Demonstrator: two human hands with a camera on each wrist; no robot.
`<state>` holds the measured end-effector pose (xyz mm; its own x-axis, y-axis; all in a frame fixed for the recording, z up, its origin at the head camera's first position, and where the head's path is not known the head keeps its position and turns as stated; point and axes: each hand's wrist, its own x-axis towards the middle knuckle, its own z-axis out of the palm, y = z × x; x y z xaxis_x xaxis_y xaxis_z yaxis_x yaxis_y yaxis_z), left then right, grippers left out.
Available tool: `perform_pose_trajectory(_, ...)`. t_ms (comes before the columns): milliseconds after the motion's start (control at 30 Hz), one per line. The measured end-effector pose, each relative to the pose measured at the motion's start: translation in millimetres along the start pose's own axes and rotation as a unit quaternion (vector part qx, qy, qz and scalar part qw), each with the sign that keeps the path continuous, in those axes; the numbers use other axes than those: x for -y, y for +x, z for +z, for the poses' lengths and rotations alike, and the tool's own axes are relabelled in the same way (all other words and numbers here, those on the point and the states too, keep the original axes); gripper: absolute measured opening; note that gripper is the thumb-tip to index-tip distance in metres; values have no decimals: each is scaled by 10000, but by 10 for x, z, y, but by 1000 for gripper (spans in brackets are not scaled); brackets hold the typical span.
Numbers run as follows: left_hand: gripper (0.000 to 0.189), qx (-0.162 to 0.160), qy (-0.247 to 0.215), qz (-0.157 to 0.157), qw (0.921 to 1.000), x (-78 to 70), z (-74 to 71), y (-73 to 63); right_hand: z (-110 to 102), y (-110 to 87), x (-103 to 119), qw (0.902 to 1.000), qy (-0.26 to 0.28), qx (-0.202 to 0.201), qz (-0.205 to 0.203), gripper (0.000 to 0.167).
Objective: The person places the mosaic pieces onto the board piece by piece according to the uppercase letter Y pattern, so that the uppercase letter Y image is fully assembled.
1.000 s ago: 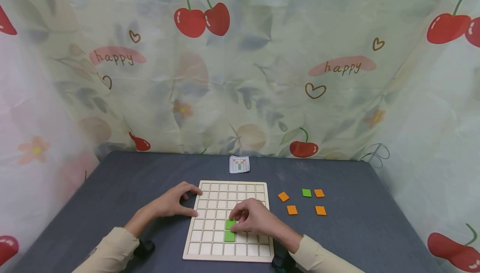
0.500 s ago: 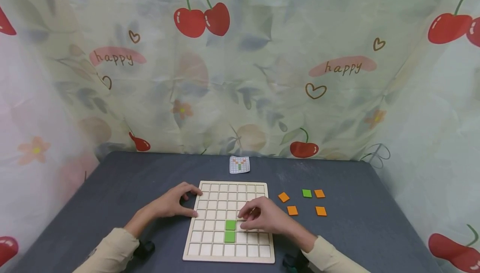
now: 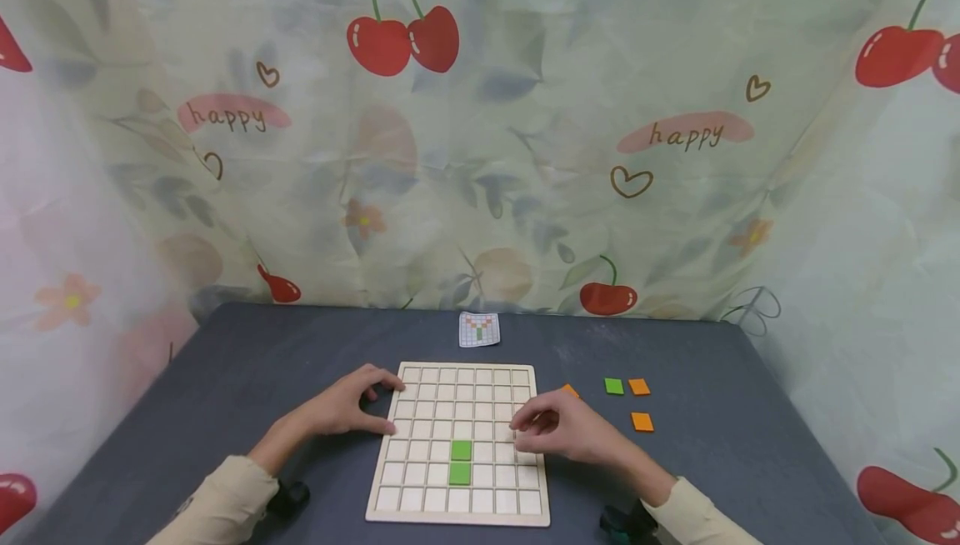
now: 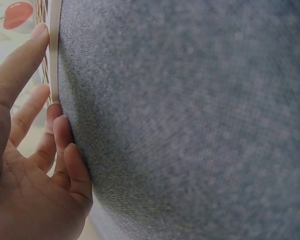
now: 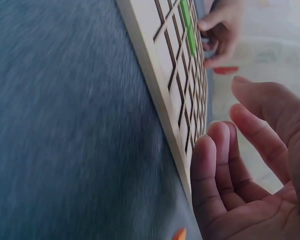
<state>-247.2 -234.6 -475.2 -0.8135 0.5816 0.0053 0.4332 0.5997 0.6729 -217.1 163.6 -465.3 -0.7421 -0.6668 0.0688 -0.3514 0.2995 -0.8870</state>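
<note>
A pale wooden grid board [image 3: 420,497] lies on the dark cloth. Two green square tiles [image 3: 461,450] sit in cells of one column, one above the other. My left hand [image 3: 347,402] rests at the board's left edge, thumb and fingertips touching its rim [image 4: 54,60]. Over the board's right edge is my right hand [image 3: 566,427], fingers loosely bent and nothing between thumb and fingertips [image 5: 205,150]. Just beyond that hand, an orange square tile [image 3: 571,391] shows in part; another is hidden behind the hand.
Right of the board lie a loose green tile [image 3: 613,387] and orange tiles [image 3: 642,422]. A small card [image 3: 479,330] printed with a coloured grid pattern lies behind the board. A patterned curtain [image 3: 480,153] hangs behind the table.
My right hand has let go of the upper green tile, leaving it in its cell, and has moved right to the board's edge. My left hand has stayed in place.
</note>
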Motion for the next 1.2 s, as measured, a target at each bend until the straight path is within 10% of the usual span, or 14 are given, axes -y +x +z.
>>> perform_pose_trajectory(567,58,27,-32,-66,10000,5,6,5,-731,-536,-260,9991,92,-424,-15,27)
perform_pose_trajectory(1200,57,71,-38,-31,10000,6,2,7,-1142,-703,-517,9967,-401,-708,23,32)
